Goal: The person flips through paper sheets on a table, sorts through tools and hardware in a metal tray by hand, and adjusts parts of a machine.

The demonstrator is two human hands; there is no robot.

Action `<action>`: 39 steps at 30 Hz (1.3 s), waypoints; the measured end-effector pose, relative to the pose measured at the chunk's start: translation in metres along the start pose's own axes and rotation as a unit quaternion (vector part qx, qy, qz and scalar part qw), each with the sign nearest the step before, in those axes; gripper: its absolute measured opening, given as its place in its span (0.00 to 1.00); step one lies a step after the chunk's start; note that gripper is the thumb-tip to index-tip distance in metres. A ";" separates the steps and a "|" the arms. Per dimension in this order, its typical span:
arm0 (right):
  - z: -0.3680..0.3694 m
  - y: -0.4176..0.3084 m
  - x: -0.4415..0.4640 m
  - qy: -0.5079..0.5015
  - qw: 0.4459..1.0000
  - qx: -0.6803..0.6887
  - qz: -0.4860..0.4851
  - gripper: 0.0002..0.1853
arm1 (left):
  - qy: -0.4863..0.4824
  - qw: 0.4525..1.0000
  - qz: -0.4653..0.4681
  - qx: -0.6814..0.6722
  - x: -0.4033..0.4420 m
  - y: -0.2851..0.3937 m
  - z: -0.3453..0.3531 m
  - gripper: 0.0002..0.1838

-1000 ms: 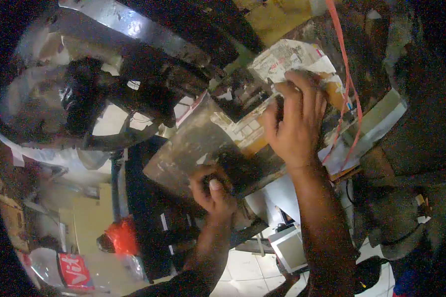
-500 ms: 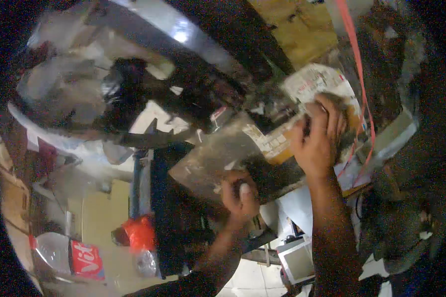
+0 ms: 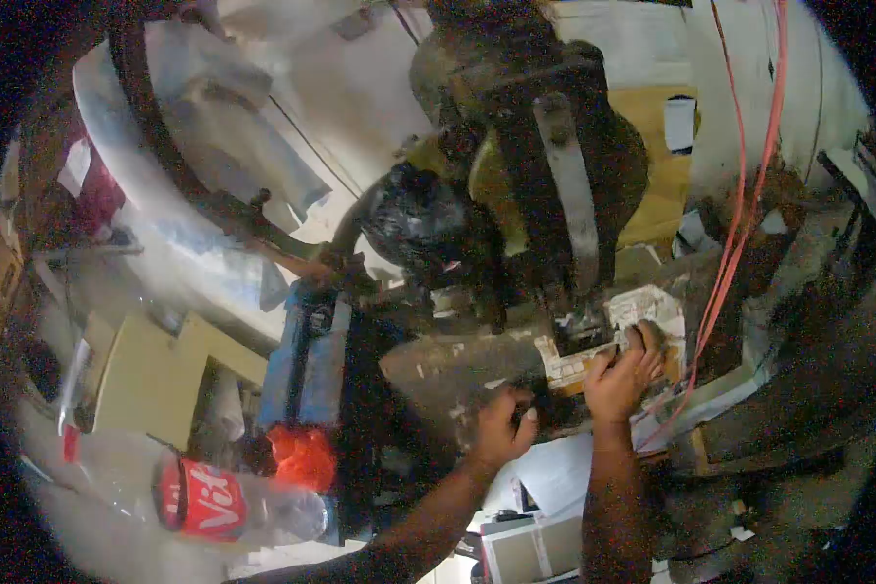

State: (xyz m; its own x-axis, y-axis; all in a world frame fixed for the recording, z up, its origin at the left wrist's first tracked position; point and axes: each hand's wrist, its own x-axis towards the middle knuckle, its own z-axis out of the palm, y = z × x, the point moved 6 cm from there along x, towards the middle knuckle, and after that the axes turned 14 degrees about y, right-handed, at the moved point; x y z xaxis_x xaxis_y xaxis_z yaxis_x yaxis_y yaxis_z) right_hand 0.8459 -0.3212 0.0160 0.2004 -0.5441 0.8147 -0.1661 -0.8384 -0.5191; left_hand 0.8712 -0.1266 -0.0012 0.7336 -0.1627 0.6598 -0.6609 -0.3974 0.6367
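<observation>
A dark machine (image 3: 555, 127) with a pale metal strip down its front stands over a worn board (image 3: 448, 375). My left hand (image 3: 504, 426) is at the board's near edge, fingers curled and thumb raised; what it holds, if anything, is too small to make out. My right hand (image 3: 625, 380) rests with bent, parted fingers on a white printed sheet (image 3: 647, 308) lying on the board. Beside that hand, a pale and orange strip (image 3: 566, 368) borders a dark opening beneath the machine.
Pink cords (image 3: 740, 243) hang right of my right hand. At the left are a bottle with a red label (image 3: 209, 498), a red plastic bag (image 3: 302, 457), a blue metal part (image 3: 307, 360) and a black bag (image 3: 414, 209). White paper (image 3: 555, 475) lies below the board.
The view has swung up and shows more of the machine. Both hands appear lower in the picture, with my right hand still on the sheet and my left hand still at the board's near edge.
</observation>
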 end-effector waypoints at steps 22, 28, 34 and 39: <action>0.004 -0.017 0.007 0.005 0.998 -0.030 -0.057 0.20 | -0.069 0.997 -0.030 0.017 0.003 -0.004 0.007 0.14; 0.004 -0.021 0.012 -0.050 0.994 -0.082 -0.057 0.20 | -0.156 0.982 -0.092 0.054 0.000 -0.010 0.011 0.16; 0.002 -0.017 0.002 -0.006 0.999 -0.028 -0.038 0.21 | -0.097 0.994 -0.040 0.010 0.013 0.005 0.002 0.13; -0.003 -0.018 0.005 -0.023 0.999 -0.027 -0.027 0.22 | -0.096 0.989 -0.116 -0.002 0.013 0.007 -0.003 0.12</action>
State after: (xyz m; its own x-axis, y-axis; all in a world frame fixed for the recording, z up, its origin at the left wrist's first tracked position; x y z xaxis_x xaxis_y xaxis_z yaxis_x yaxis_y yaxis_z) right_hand 0.8467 -0.3092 0.0304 0.2552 -0.5007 0.8272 -0.2056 -0.8640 -0.4596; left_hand 0.8759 -0.1293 0.0133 0.8818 -0.2362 0.4082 -0.4716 -0.4407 0.7638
